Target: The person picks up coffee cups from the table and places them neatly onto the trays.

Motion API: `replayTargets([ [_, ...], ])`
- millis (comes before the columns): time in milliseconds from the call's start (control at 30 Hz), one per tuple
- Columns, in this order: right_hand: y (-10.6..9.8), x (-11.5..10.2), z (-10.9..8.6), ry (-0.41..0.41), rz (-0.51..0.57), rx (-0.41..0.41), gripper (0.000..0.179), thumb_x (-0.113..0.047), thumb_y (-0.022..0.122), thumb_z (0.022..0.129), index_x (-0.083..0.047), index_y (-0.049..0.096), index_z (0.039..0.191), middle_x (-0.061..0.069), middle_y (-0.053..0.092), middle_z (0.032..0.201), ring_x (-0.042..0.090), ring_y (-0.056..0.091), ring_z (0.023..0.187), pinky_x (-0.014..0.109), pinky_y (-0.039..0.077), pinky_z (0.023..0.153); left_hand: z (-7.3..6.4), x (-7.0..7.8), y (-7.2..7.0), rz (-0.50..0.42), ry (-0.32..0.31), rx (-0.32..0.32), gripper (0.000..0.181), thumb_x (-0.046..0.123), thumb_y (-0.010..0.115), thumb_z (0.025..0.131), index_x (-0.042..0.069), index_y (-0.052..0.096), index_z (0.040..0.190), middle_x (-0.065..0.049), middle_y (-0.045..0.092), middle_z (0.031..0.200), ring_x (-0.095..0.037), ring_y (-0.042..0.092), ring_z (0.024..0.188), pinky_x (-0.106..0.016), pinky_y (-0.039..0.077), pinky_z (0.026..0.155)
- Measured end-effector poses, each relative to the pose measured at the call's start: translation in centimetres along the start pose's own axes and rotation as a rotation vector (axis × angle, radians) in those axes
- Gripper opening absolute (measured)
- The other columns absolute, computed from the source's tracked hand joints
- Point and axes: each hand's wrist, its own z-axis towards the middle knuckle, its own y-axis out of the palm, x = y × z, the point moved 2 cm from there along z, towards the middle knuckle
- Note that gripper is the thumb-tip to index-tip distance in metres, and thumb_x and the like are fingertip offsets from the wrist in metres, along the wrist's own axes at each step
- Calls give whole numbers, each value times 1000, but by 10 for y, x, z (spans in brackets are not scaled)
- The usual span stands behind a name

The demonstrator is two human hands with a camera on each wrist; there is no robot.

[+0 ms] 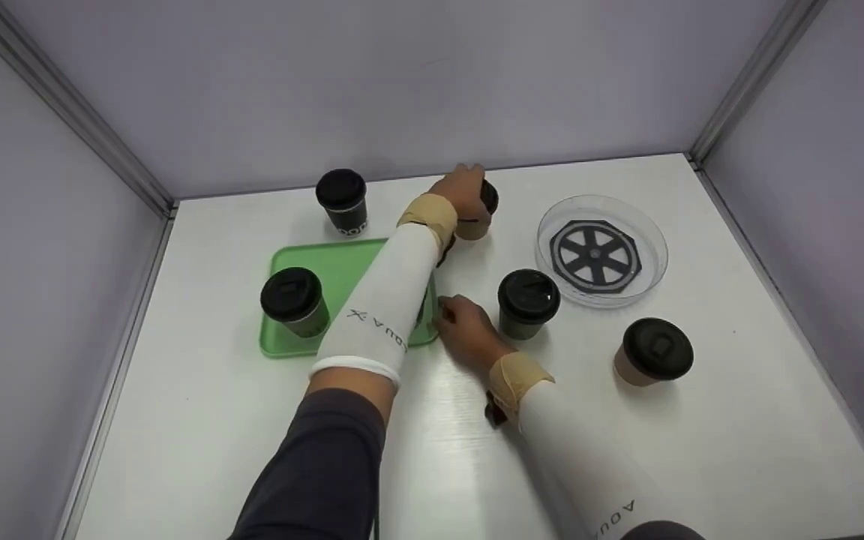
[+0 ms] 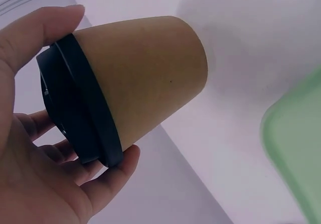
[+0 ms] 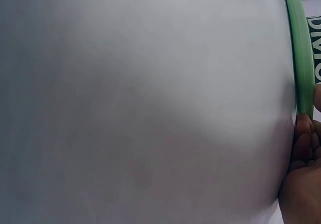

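Observation:
My left hand [image 1: 465, 196] grips a brown paper coffee cup [image 2: 145, 73] by its black lid [image 2: 80, 103], near the back wall. In the left wrist view, thumb and fingers lie on opposite sides of the lid. My right hand [image 1: 469, 331] pinches the right rim of the green tray [image 1: 349, 262] at its near corner; in the right wrist view the fingers [image 3: 303, 138] are at the rim and the thumb is partly cut off. A dark lidded cup [image 1: 298, 300] stands on the tray's left side. Something dark with white lettering [image 3: 316, 48] shows beyond the rim, mostly hidden.
A dark lidded cup [image 1: 342, 201] stands behind the tray. Another dark cup [image 1: 528, 301] is right of my right hand, and a brown lidded cup [image 1: 652, 351] farther right. A clear round dish [image 1: 653, 277] with a black wheel-shaped pattern lies at the back right. Walls enclose the table.

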Motion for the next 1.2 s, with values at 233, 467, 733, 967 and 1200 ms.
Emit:
replayTargets([
  [233, -3, 4, 1, 21, 44, 7, 15, -19, 53, 100, -9, 56, 89, 6, 48, 85, 20, 47, 75, 36, 41, 63, -6, 1, -11, -20, 28, 42, 81, 38, 75, 79, 12, 35, 146, -10, 41, 133, -25, 48, 118, -39, 43, 97],
  [467, -5, 6, 5, 7, 24, 28, 10, -18, 55, 99, -11, 60, 93, 6, 50, 86, 20, 48, 77, 36, 42, 64, -20, -4, -23, -43, 42, 60, 74, 37, 72, 83, 11, 37, 143, -11, 42, 131, -25, 49, 116, -38, 43, 96],
  [733, -6, 10, 9, 0, 40, 19, 8, -17, 56, 99, -13, 63, 100, 7, 51, 89, 21, 50, 80, 37, 43, 66, -26, -16, -37, -59, 66, 87, 76, 39, 72, 84, 12, 35, 145, -10, 41, 133, -24, 47, 117, -37, 43, 96],
  [967, -9, 10, 11, -8, -7, 19, 15, -19, 57, 98, -12, 63, 111, 6, 51, 90, 21, 49, 83, 37, 41, 72, -39, -24, -46, -54, 95, 114, 83, 41, 71, 84, 15, 30, 151, -10, 37, 141, -23, 45, 121, -37, 42, 97],
  [1200, -13, 9, 12, -20, -13, 33, 15, -18, 58, 98, -9, 65, 107, 6, 51, 86, 20, 49, 79, 36, 42, 69, -50, -28, -54, -56, 128, 155, 84, 39, 70, 82, 15, 29, 151, -9, 37, 142, -22, 44, 120, -36, 41, 97],
])
